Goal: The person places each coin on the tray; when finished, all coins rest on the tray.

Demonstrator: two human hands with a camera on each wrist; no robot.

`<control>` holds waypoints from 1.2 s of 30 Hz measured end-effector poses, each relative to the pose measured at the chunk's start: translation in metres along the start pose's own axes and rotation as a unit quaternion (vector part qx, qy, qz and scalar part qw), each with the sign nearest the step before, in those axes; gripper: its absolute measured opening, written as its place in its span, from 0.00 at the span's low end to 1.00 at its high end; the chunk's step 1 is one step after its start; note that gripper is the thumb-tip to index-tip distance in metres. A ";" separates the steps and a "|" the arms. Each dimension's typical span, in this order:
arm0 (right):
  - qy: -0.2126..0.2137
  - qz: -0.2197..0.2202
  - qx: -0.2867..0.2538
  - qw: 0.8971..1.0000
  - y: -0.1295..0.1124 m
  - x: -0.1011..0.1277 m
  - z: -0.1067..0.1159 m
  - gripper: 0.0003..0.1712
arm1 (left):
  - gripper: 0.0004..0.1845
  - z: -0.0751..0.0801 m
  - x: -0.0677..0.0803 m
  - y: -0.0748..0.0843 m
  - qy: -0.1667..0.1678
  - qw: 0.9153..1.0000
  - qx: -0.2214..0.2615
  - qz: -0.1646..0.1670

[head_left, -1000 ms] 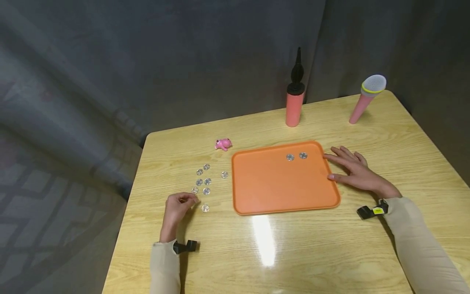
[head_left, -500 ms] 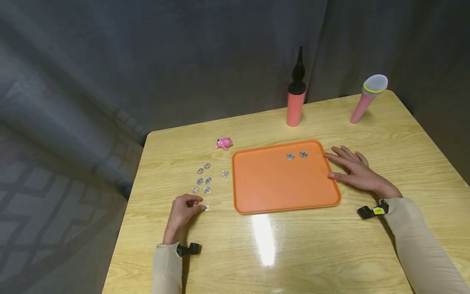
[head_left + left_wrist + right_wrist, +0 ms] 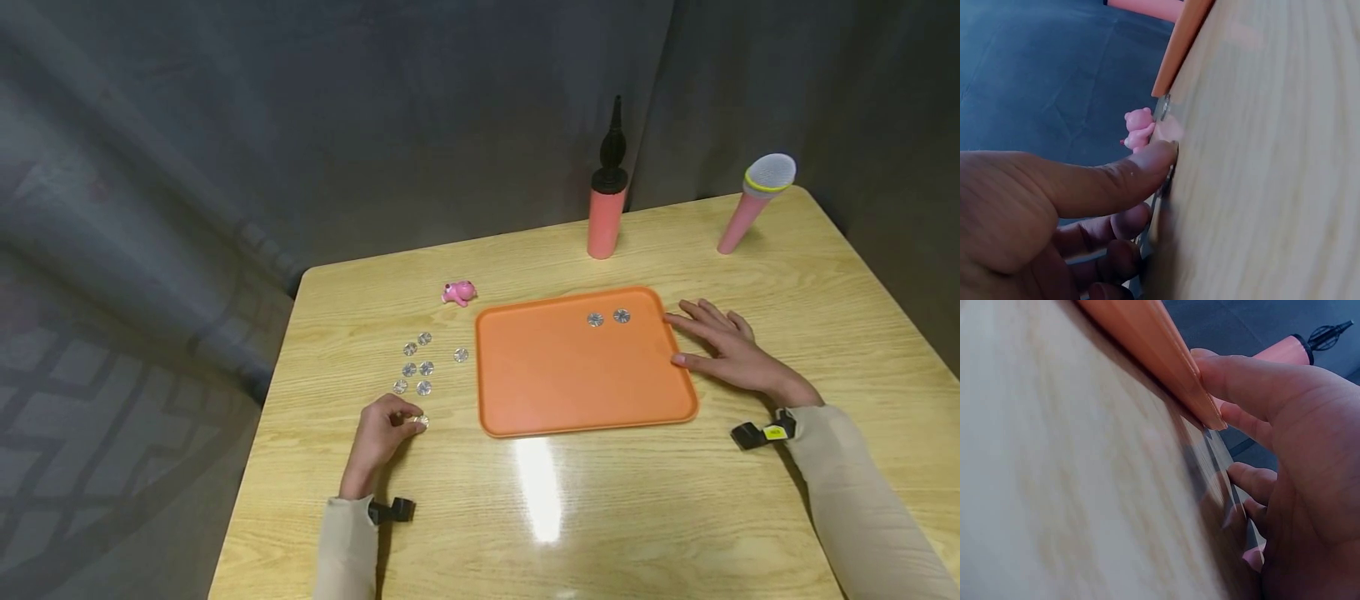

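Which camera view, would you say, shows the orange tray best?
The head view: the whole orange tray shows, with two silver discs on it. The left wrist view catches only a sliver of its edge; the right wrist view shows its rim against the right hand.

Glossy wooden table [image 3: 600, 500], matt orange plastic tray [image 3: 555, 375], shiny metal coins [image 3: 417, 367].

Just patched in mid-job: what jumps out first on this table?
The orange tray in the middle of the table, with two silver discs near its far edge. The right hand rests against its right rim. The left hand pinches one disc from the silver cluster left of the tray.
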State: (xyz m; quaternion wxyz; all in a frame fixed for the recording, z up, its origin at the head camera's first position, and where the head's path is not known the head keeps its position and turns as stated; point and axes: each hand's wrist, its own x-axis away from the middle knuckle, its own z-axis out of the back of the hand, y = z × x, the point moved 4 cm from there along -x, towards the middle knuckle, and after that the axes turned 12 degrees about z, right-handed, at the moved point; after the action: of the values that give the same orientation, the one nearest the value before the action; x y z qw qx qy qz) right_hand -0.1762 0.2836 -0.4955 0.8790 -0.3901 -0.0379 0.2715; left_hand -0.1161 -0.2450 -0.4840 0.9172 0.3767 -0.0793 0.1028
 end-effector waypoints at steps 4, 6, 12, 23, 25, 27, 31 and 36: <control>-0.001 -0.001 0.000 1.000 -0.001 0.000 0.000 0.39 | 0.08 -0.001 0.000 0.002 0.009 0.999 -0.035 -0.010; -0.002 0.001 0.000 1.000 -0.001 0.001 0.000 0.39 | 0.08 -0.002 0.000 0.003 0.015 0.998 -0.053 -0.018; 0.001 0.009 0.000 1.000 -0.001 0.002 0.001 0.39 | 0.08 -0.004 0.000 0.003 0.022 0.997 -0.068 -0.022; 0.000 0.004 -0.002 1.000 0.001 0.001 0.000 0.39 | 0.07 -0.002 0.000 0.004 0.020 0.999 -0.033 0.016; 0.001 0.002 -0.003 1.000 0.001 0.001 0.000 0.39 | 0.07 -0.002 0.000 0.004 0.024 0.999 -0.020 0.011; 0.000 0.004 -0.003 1.000 0.000 0.001 0.001 0.39 | 0.06 -0.001 0.000 0.003 0.026 1.000 -0.010 0.007; 0.002 0.011 0.002 1.000 0.000 0.002 0.001 0.39 | 0.05 0.001 -0.001 0.000 0.026 1.000 0.008 0.011; 0.004 0.012 0.000 1.000 0.000 0.002 0.000 0.39 | 0.03 0.005 -0.001 -0.002 0.003 0.999 0.033 0.023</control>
State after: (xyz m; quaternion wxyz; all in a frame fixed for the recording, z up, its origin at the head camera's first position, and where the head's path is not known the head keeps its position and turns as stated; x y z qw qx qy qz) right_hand -0.1750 0.2844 -0.4960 0.8760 -0.3913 -0.0297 0.2805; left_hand -0.1170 -0.2499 -0.4823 0.9018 0.4050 -0.0819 0.1270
